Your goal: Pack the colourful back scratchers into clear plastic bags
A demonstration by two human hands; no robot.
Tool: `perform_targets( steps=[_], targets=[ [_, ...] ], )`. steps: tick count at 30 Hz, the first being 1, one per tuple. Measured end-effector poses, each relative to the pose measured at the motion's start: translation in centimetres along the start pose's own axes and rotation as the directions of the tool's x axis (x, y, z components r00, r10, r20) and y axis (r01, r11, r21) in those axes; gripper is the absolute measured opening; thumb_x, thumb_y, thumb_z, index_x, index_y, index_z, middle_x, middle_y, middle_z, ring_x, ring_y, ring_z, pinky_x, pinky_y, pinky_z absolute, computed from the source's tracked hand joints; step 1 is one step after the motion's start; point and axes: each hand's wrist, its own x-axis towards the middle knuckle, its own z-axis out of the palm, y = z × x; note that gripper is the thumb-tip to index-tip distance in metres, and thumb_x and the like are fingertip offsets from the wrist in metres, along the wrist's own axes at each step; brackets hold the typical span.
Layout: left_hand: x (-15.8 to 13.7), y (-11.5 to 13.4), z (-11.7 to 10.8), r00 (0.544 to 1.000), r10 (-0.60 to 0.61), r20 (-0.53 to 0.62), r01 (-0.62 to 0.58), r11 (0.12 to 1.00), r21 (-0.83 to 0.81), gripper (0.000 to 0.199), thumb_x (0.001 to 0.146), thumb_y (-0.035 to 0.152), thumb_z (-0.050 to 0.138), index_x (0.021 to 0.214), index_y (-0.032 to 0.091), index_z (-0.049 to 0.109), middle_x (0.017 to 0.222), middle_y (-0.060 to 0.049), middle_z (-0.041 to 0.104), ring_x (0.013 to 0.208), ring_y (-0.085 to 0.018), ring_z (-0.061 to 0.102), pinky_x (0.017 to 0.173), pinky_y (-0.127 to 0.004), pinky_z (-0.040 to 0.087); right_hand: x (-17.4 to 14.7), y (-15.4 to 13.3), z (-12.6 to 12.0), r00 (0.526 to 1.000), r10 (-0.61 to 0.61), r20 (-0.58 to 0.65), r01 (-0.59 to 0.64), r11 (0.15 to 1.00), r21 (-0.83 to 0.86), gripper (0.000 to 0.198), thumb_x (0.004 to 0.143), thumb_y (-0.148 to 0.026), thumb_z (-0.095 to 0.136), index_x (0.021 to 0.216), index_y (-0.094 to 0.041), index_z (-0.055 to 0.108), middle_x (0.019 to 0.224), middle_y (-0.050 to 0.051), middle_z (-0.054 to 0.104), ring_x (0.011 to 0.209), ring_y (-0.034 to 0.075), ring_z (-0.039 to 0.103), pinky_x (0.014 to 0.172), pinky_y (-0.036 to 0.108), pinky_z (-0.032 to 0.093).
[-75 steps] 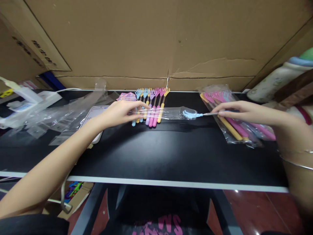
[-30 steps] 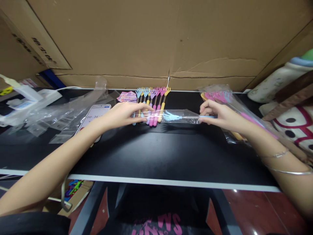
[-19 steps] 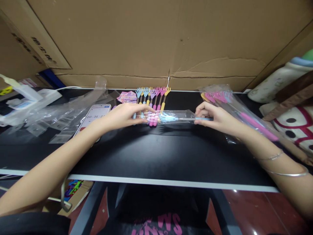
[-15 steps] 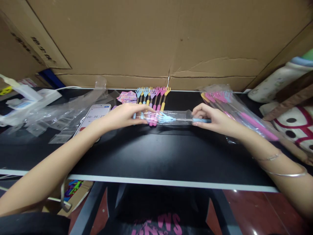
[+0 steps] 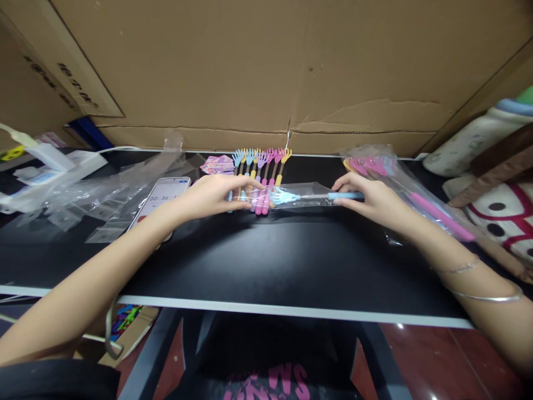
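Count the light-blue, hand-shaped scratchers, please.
4 visible: one scratcher in the right hand, one leftmost scratcher in the row by the left hand, another scratcher in that row, one scratcher in the fuller bag at right, which may hide more.

A cardboard wall (image 5: 250, 72), black worktable (image 5: 270, 266) and loose plastic sleeves (image 5: 125, 180) suggest a workshop.

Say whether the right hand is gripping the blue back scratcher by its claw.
No, the right hand grips the blue back scratcher by its handle.
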Motion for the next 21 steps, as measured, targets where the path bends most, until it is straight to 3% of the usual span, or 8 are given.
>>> perform_targets(
  steps=[6, 10, 15, 21],
  targets=[
    [0.1, 0.0, 0.0, 0.998, 0.054, 0.017, -0.052, 0.996, -0.076, 0.039, 0.094, 0.04, 0.056, 0.128, 0.023, 0.06, 0.092, -0.002, 0.069, 0.078, -0.015, 0.062, 0.069, -0.022, 0.041, 0.0, -0.9, 0.2, 0.999, -0.045, 0.011, 0.044, 0.991, 0.129, 0.04, 0.082, -0.058, 0.063, 0.099, -0.023, 0.054, 0.081, 0.006, 0.072, 0.075, 0.026, 0.068, 0.071, 0.04, 0.05],
    [0.1, 0.0, 0.0, 0.997, 0.073, 0.029, -0.069, 0.99, -0.121, 0.039, 0.094, 0.038, 0.056, 0.13, 0.022, 0.058, 0.095, -0.003, 0.068, 0.077, -0.014, 0.06, 0.07, -0.022, 0.042, 0.0, -1.2, 0.6, 0.996, -0.089, 0.023, 0.085, 0.985, 0.15, 0.036, 0.084, -0.052, 0.063, 0.103, -0.023, 0.052, 0.084, 0.006, 0.071, 0.078, 0.025, 0.068, 0.074, 0.039, 0.052],
    [0.1, 0.1, -0.2, 0.999, 0.034, 0.032, -0.031, 0.995, -0.093, 0.043, 0.092, 0.043, 0.059, 0.13, 0.021, 0.058, 0.087, -0.002, 0.068, 0.075, -0.015, 0.061, 0.067, -0.022, 0.041, 0.0, -1.0, 1.0, 0.992, -0.126, 0.029, 0.118, 0.975, 0.188, 0.033, 0.084, -0.046, 0.064, 0.104, -0.023, 0.052, 0.093, 0.008, 0.07, 0.085, 0.025, 0.069, 0.075, 0.038, 0.054],
    [0.0, 0.2, 0.0, 1.0, 0.003, 0.016, -0.003, 1.0, 0.001, 0.042, 0.092, 0.048, 0.059, 0.129, 0.028, 0.059, 0.093, 0.0, 0.071, 0.082, -0.015, 0.064, 0.069, -0.021, 0.039, -0.1, -1.4, 0.5, 0.998, -0.066, 0.021, 0.059, 0.972, 0.229, 0.043, 0.084, -0.06, 0.063, 0.103, -0.024, 0.051, 0.09, 0.008, 0.075, 0.085, 0.028, 0.072, 0.083, 0.044, 0.053]
  ],
)
